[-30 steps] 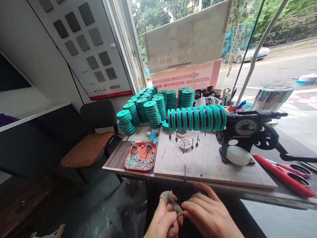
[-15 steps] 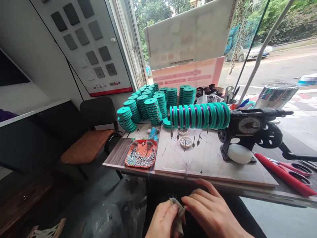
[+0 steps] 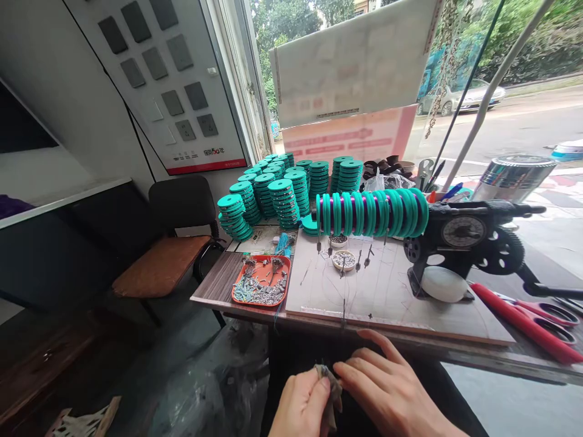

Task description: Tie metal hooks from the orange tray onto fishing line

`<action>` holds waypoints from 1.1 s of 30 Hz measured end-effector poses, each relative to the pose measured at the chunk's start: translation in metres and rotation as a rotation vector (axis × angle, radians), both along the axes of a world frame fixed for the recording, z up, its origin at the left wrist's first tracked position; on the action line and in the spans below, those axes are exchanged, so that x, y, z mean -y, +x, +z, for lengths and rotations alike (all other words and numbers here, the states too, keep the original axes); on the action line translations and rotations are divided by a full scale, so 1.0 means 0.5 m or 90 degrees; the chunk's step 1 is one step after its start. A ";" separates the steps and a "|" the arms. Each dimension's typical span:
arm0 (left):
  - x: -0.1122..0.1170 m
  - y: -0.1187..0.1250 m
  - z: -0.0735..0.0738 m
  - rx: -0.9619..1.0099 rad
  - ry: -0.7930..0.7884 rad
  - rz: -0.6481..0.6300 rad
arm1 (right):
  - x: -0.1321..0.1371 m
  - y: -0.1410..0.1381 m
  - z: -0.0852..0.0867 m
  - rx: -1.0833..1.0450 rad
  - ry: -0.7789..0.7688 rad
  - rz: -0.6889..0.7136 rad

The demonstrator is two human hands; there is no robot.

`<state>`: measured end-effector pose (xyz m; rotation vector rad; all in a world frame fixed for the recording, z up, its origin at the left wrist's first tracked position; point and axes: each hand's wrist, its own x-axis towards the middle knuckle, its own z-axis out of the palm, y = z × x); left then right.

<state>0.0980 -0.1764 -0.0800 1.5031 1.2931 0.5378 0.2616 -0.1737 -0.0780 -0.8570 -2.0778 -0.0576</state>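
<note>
My left hand (image 3: 300, 403) sits low, just in front of the table edge, closed around a small grey-brown scrap (image 3: 328, 388) that it pinches between thumb and fingers. My right hand (image 3: 387, 394) is beside it, fingertips pressed together against the same scrap; its index finger stretches toward the table edge. A thin line runs from the hands up over the white board (image 3: 387, 297). On a black winding machine (image 3: 460, 243), a row of green spools (image 3: 371, 212) with purple line sits on the shaft.
Stacks of green spools (image 3: 268, 194) fill the table's back left. An orange tray (image 3: 262, 288) of small metal parts lies at the front left, small dishes (image 3: 342, 259) behind the board, red scissors (image 3: 528, 315) at right. A chair (image 3: 168, 243) stands at the left.
The scrap has sunk deeper between my fingers and my left hand has dropped slightly lower. The view has shifted a little left and down; the table items have stayed put.
</note>
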 end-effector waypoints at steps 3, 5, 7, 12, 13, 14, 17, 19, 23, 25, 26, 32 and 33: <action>0.000 -0.001 0.006 -0.046 0.072 -0.014 | -0.001 0.001 0.000 0.005 0.005 -0.008; 0.002 0.000 0.011 -0.091 0.085 -0.022 | -0.001 0.001 0.000 0.009 0.009 -0.012; 0.003 0.001 0.017 -0.146 0.075 -0.040 | -0.001 0.002 0.001 0.007 0.014 -0.015; 0.002 0.003 0.027 -0.214 0.097 -0.067 | -0.001 0.001 0.000 0.005 0.008 -0.010; 0.001 0.003 0.024 -0.214 0.105 -0.062 | -0.001 0.001 -0.001 0.005 0.008 -0.008; 0.001 0.002 0.019 -0.211 0.115 -0.055 | -0.002 0.001 -0.002 0.006 0.007 -0.008; 0.002 -0.002 -0.002 -0.201 0.139 -0.029 | -0.003 0.001 -0.005 0.010 0.005 -0.014; 0.004 -0.003 -0.012 -0.192 0.147 -0.013 | -0.003 0.002 -0.006 0.014 0.006 -0.022; 0.005 -0.003 -0.006 -0.202 0.146 0.000 | -0.005 0.002 -0.004 0.026 0.009 -0.029; 0.005 -0.003 -0.001 -0.218 0.142 -0.003 | -0.006 0.001 -0.004 0.035 0.008 -0.040; 0.005 -0.003 -0.001 -0.224 0.149 0.003 | -0.007 0.001 -0.004 0.038 0.007 -0.051; 0.010 0.000 -0.028 -0.174 0.244 0.104 | -0.006 0.001 0.000 0.088 -0.046 -0.109; 0.010 0.001 -0.032 -0.169 0.252 0.116 | -0.005 0.001 0.002 0.090 -0.053 -0.109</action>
